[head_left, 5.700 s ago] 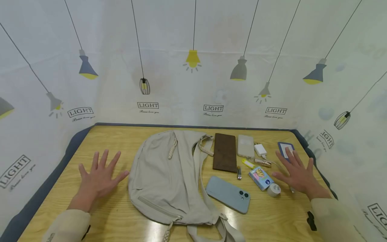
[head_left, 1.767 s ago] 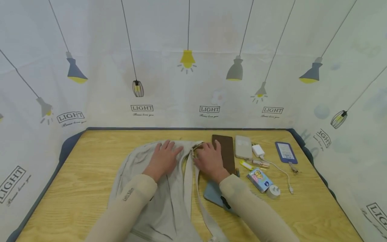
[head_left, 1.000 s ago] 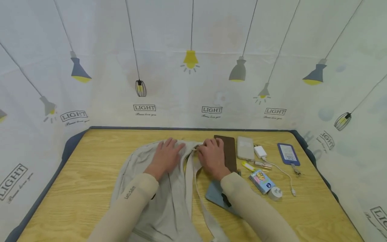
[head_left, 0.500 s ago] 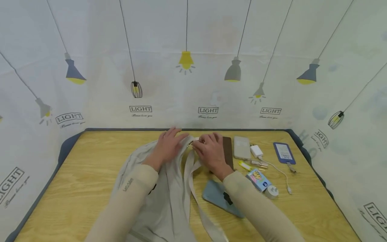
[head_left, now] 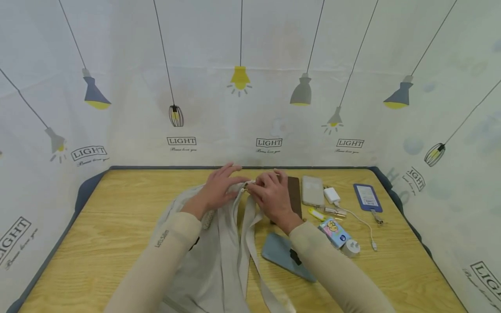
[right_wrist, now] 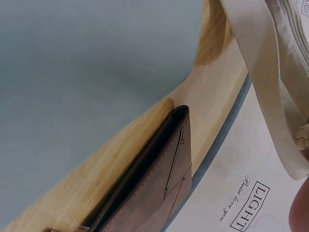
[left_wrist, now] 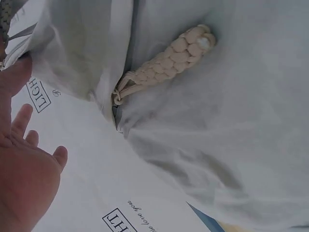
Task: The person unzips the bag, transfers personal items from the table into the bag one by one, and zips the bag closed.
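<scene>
A light beige backpack (head_left: 195, 265) lies on the table, its top edge lifted between both hands. My left hand (head_left: 213, 191) holds that edge near the zipper, thumb on the fabric, the other fingers spread. My right hand (head_left: 274, 200) pinches at the zipper end beside it; the right wrist view has a braided zipper pull (right_wrist: 303, 138) right at the fingers, the grip itself mostly hidden. Another braided pull (left_wrist: 171, 58) hangs from the pocket below the left hand. A shoulder strap (head_left: 250, 243) drops from the bag's right side.
Under the right forearm lies a light blue phone (head_left: 279, 254). A brown wallet (head_left: 294, 198) sits behind the right hand. Further right are a pale flat case (head_left: 312, 191), a white charger (head_left: 332, 195), a yellow tag (head_left: 316, 214), a blue packet (head_left: 333, 231) and a blue card holder (head_left: 367, 197).
Both hands came from flat over the table to the backpack's top. The bag was pulled nearer and its top edge lifted. Lately the left thumb and fingers moved right, onto the edge by the zipper.
</scene>
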Tool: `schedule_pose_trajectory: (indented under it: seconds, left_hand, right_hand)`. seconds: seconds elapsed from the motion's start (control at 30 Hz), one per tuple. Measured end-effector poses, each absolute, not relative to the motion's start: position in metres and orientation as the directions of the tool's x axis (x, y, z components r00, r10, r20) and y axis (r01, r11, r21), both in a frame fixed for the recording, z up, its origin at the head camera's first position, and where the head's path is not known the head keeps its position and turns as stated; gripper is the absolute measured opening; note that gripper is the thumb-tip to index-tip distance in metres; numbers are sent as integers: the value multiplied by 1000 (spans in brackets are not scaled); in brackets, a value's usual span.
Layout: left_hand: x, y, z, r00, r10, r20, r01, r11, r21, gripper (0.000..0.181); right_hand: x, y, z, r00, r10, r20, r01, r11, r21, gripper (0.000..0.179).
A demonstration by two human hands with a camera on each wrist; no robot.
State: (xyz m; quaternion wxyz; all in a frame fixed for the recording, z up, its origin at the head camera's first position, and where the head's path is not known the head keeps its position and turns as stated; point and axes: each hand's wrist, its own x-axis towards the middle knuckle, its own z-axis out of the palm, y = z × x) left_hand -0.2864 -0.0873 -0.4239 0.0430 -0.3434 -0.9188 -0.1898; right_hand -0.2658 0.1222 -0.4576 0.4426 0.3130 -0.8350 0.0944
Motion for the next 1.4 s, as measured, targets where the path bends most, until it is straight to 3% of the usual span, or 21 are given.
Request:
schedule_pose_trajectory:
  seconds: [0.43,0.87,1.4]
  left_hand:
    - [-289,-83,-427,-720,562,406,683,676,276,10]
    - [-286,-85,-415,-808,445,386,546,812,207,10]
    - [-284,-80,-419,-795,390,465,502,853,142,7]
  right_hand:
    - [-261,118,-455,-390,-445,806,-643,758,107,9]
    - [-254,115,-448,-438,-468,768,-601,787,138,4]
    - [-250,113,-454,-414,-505,757,-629,760,163,6]
